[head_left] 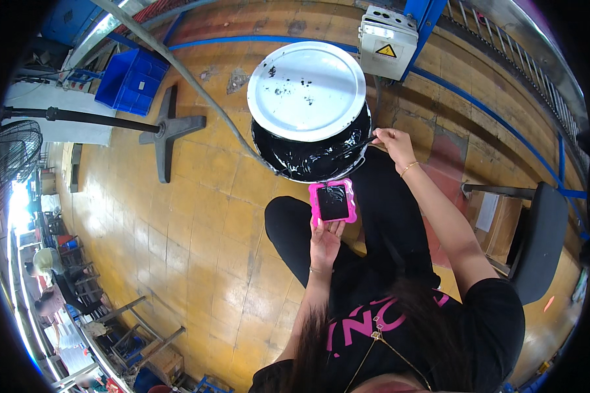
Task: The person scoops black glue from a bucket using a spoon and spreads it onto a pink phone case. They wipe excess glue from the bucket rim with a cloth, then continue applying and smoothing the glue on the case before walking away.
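My left hand (326, 243) holds up a small pink tray with wavy edges (353, 206), its square middle filled with glossy black. Just beyond it stands a round tub (368, 149) of thick, shiny black paste (306, 159). A white round lid (328, 108), spotted with black, rests over the tub's far part and hides the paste beneath. At the tub's right rim, my right hand (394, 144) is closed around the end of a thin dark stick-like tool (366, 142). The tool's other end reaches over the paste and blends into it, so its tip cannot be made out.
An electrical box (388, 46) on a blue post stands beyond the tub. A grey hose (196, 98) runs down to the tub's left side. Further left are a fan stand's cross base (166, 131) and a blue bin (132, 80). A dark chair (541, 242) is at right.
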Available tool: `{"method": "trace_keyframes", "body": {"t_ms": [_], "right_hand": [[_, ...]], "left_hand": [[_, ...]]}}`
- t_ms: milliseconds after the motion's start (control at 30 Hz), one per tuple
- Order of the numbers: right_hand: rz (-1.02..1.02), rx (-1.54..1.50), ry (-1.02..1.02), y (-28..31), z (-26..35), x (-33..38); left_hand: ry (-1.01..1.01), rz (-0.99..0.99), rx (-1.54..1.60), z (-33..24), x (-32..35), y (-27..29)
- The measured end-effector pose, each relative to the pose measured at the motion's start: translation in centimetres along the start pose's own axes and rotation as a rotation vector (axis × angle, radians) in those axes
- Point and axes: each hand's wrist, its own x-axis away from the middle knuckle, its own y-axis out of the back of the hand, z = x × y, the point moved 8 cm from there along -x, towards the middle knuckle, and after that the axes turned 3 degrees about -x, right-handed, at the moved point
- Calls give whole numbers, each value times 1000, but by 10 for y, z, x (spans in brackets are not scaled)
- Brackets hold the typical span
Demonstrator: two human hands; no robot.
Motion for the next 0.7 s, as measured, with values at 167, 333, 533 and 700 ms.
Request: {"method": "trace_keyframes", "body": {"t_ms": [167,333,533,700], "right_hand": [[14,-97,-54,8,7,7],[101,-104,-14,23,20,6],[186,44,264,11,84,52],[257,886,1047,-41,129,163]], "left_hand": [[18,-20,-5,1,-1,4],[18,-16,-23,0,1,-3],[-8,16,-20,2,-1,4],[-7,30,-7,2,-3,-1]]}}
